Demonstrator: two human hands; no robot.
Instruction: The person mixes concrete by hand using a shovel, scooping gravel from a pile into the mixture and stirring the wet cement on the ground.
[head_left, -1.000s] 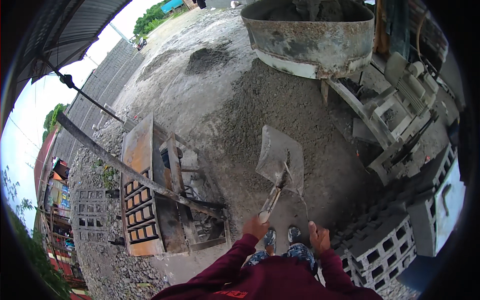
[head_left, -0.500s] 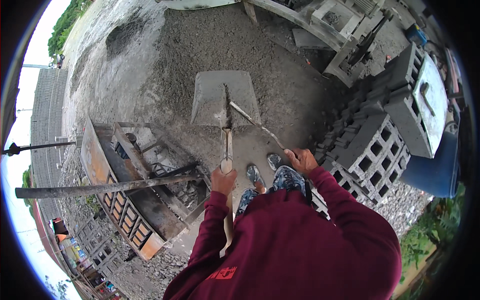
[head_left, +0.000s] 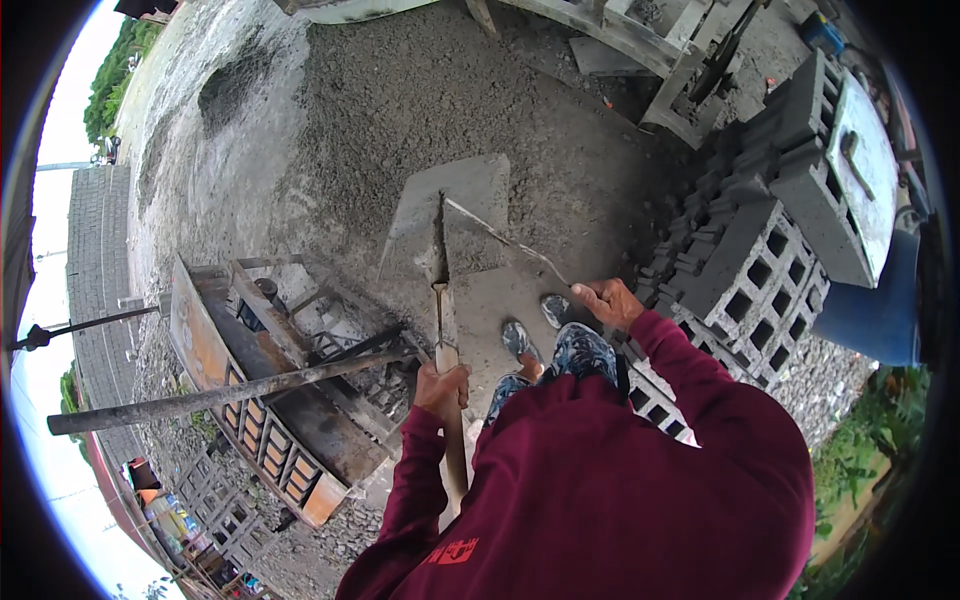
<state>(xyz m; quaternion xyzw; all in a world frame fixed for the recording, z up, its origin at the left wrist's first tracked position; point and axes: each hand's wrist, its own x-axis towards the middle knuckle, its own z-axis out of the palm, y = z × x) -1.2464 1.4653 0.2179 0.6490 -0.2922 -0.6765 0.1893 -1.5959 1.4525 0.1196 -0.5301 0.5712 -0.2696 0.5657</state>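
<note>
My left hand [head_left: 440, 388] is wrapped round the wooden handle of a shovel [head_left: 478, 200]. The shovel's broad grey blade, coated in cement dust, points away from me over the ground. In my right hand [head_left: 610, 300] is one end of a thin, slightly bent metal rod [head_left: 515, 244]. Its far tip is at the blade, close to the dark slot running up the middle; whether it touches cannot be told. Beyond the blade spreads a bed of damp grey concrete mix [head_left: 400, 90].
A rusty metal block mould [head_left: 340, 450] stands at my left, with a long pole [head_left: 200, 398] across it. Hollow concrete blocks [head_left: 765, 290] are stacked on my right beside a blue barrel [head_left: 872, 310]. A wooden frame [head_left: 660, 60] stands at the far right.
The shovel blade has tilted and turned a little. The rod's tip has shifted slightly left and up along the blade. Both hands keep their hold, and the view has shifted slightly.
</note>
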